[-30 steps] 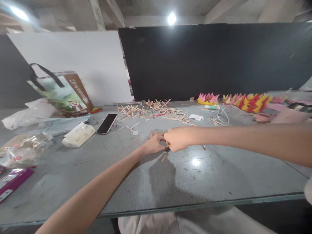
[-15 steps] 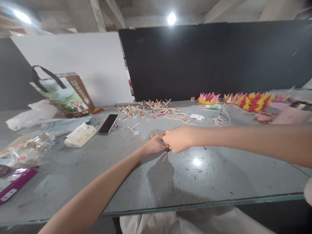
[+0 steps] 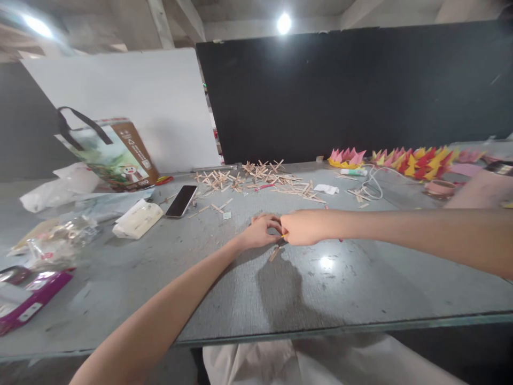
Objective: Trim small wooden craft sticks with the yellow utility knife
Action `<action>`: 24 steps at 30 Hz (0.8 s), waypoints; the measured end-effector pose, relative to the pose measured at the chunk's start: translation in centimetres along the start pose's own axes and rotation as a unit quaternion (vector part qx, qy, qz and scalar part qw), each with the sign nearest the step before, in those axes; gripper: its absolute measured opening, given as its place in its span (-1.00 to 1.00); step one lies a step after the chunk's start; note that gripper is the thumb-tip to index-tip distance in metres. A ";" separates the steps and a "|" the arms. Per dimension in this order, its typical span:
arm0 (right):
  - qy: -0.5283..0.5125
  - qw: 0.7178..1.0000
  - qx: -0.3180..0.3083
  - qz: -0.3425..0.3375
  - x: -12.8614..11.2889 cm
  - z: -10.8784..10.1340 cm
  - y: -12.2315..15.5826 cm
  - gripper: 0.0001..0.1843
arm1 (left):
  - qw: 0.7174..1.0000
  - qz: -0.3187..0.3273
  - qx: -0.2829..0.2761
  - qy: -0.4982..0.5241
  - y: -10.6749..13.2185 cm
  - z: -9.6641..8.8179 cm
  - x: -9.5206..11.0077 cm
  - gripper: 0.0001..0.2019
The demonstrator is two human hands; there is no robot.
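Note:
My left hand (image 3: 260,231) rests on the table with fingers curled and thumb bent round. Its thumb presses by a flat wooden craft stick (image 3: 274,253), whose near end pokes out below the hands. My right hand (image 3: 300,227) is closed in a fist against the left fingertips. A thin yellow object (image 3: 284,236) shows at the fist's left edge; its kind is mostly hidden. Where the two hands meet, the rest of the stick is covered.
Behind the hands lies a pile of crossed craft sticks (image 3: 260,174). A phone (image 3: 181,201), a tissue pack (image 3: 138,219) and a carrier bag (image 3: 116,155) are to the left. Folded-paper flowers (image 3: 425,160), a glue stick (image 3: 353,172), a white cable (image 3: 372,184) and a tape roll (image 3: 441,187) are right.
The view has shifted slightly. A small gap now shows between my left thumb and fingers, and my right fist sits slightly farther right, still closed.

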State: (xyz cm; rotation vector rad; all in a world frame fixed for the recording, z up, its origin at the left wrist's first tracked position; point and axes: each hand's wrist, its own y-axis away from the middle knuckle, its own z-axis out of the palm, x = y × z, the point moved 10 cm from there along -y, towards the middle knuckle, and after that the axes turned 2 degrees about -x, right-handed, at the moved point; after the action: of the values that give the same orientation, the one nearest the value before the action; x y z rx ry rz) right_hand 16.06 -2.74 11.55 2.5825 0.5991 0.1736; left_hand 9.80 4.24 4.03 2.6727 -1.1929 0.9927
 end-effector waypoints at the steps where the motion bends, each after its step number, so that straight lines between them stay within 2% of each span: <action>1: -0.003 1.000 0.001 0.000 0.3 0.3 0.3 -0.71 | 1.000 0.012 0.000 0.010 0.0 0.0 0.2 -0.89; 3: -0.005 1.000 0.020 0.004 1.0 0.8 0.9 -0.67 | 0.998 0.026 0.017 0.047 0.0 -0.1 0.4 -0.87; 4: -0.009 0.999 0.049 0.008 1.5 0.7 1.1 -0.66 | 0.996 0.021 0.036 0.075 0.0 -0.4 0.1 -0.85; 8: -0.057 0.982 0.181 0.018 3.9 0.2 2.0 -0.58 | 0.970 -0.067 0.154 0.174 0.1 -2.0 -2.7 -0.73; 10: -0.098 0.964 0.249 0.007 5.2 -0.3 2.3 -0.55 | 0.955 -0.106 0.211 0.180 0.6 -2.9 -3.9 -0.71; 12: -0.122 0.943 0.309 0.001 6.6 -0.5 2.5 -0.52 | 0.953 -0.120 0.232 0.153 1.0 -3.4 -4.0 -0.71; 14: -0.140 0.923 0.358 0.000 8.1 -0.3 2.4 -0.50 | 0.970 -0.110 0.200 0.085 1.2 -3.2 -2.7 -0.75; 16: -0.165 0.906 0.390 0.003 9.6 0.4 2.1 -0.47 | 0.990 -0.079 0.117 -0.020 1.2 -2.2 -0.5 -0.71; 18: -0.184 0.898 0.399 0.018 10.9 1.6 1.5 -0.43 | 0.995 -0.049 0.040 -0.081 1.5 -1.1 1.6 -0.64; 20: -0.192 0.900 0.391 0.029 11.6 3.0 0.7 -0.42 | 0.991 -0.020 0.009 -0.131 1.8 -0.7 3.4 -0.63; 22: -0.197 0.902 0.384 0.024 11.7 4.0 0.2 -0.43 | 0.987 -0.015 -0.019 -0.158 2.1 -0.2 4.3 -0.68; 24: -0.205 0.899 0.387 0.012 11.5 4.4 -0.1 -0.44 | 0.986 -0.044 -0.042 -0.153 2.2 0.1 4.0 -0.81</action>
State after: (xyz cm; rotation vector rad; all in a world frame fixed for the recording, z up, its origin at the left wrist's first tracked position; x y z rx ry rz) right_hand 27.31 0.52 7.80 3.2256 0.5414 -0.7345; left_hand 10.32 0.06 5.77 2.8539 -1.1179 0.5183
